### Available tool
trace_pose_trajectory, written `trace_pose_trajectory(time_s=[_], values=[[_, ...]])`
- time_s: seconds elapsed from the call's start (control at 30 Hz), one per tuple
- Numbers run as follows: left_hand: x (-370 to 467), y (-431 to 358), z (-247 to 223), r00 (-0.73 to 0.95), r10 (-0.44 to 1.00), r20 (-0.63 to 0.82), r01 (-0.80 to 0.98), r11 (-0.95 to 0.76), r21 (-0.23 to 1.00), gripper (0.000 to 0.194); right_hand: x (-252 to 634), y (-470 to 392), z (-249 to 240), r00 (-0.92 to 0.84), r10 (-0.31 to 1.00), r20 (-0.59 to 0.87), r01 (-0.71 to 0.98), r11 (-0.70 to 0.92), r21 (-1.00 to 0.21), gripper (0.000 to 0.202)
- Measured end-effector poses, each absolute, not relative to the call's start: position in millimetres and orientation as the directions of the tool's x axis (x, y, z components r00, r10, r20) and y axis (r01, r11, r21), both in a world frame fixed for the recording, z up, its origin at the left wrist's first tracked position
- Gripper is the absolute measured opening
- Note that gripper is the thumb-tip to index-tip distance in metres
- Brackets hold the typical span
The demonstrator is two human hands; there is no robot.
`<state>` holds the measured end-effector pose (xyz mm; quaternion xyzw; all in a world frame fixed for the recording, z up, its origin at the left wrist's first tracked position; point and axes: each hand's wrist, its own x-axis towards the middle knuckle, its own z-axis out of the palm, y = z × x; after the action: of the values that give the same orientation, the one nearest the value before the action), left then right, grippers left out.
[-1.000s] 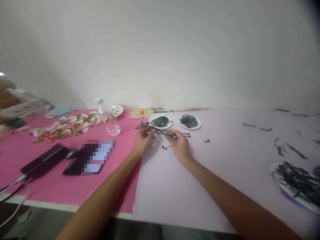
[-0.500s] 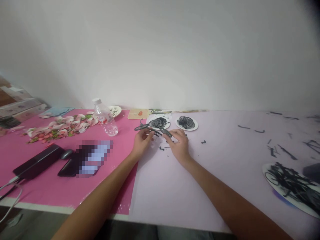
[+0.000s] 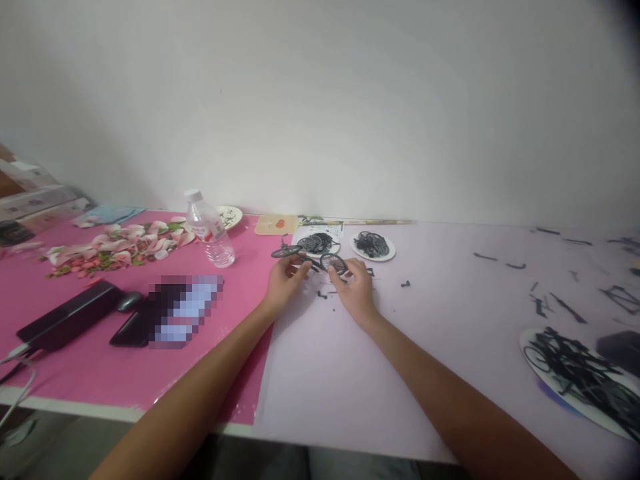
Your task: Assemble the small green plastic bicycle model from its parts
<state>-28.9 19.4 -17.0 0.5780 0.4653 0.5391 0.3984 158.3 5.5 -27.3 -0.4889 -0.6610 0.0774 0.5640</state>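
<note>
My left hand [image 3: 286, 283] is closed on a small black model bicycle [image 3: 286, 252]; one wheel and a thin upright part stick out beyond its fingers, and a dark bar points toward the other hand. Between the thumb and fingers of my right hand [image 3: 357, 293] is a small spoked wheel [image 3: 333, 264], with its face turned toward me. The wheel is close to the end of the dark bar; whether they touch I cannot tell. Just beyond the hands is a white plate [image 3: 337, 249] of small wheels and black parts. Loose black bits [image 3: 323, 295] lie below the hands.
Another plate [image 3: 392, 253] of dark parts stands behind my right hand. At the right, a larger plate [image 3: 527, 343] holds black frame-like pieces, with scattered parts [image 3: 567, 308] nearby. On the pink left side are a bottle [image 3: 213, 233], petals [image 3: 125, 243], a phone [image 3: 133, 327] and a black box [image 3: 70, 317].
My right hand has turned the wheel, from nearly edge-on to showing its spokes. My left hand still holds the model bicycle in almost the same place. The view has shifted slightly.
</note>
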Motion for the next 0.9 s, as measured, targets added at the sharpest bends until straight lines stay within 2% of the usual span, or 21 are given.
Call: trace_pose_trajectory(time_s=[0.17, 0.47, 0.9], values=[[-29.0, 20.5, -19.1, -0.005, 0.962, 0.271, 0.125, -0.269, 0.955, 0.047, 157.6, 5.1, -26.5, 0.097, 0.736, 0.670, 0.556, 0.518, -0.650, 0.013], [-30.4, 21.2, -20.7, 0.009, 0.957, 0.291, 0.132, -0.290, 0.948, 0.045, 158.3, 7.6, -34.5, 0.174, 0.805, 0.567, 0.483, 0.432, -0.762, 0.023], [-27.7, 17.1, -19.2, -0.026, 0.933, 0.360, 0.158, -0.352, 0.923, 0.040, 153.1, 2.8, -29.5, -0.024, 0.709, 0.705, 0.516, 0.613, -0.598, 0.025]])
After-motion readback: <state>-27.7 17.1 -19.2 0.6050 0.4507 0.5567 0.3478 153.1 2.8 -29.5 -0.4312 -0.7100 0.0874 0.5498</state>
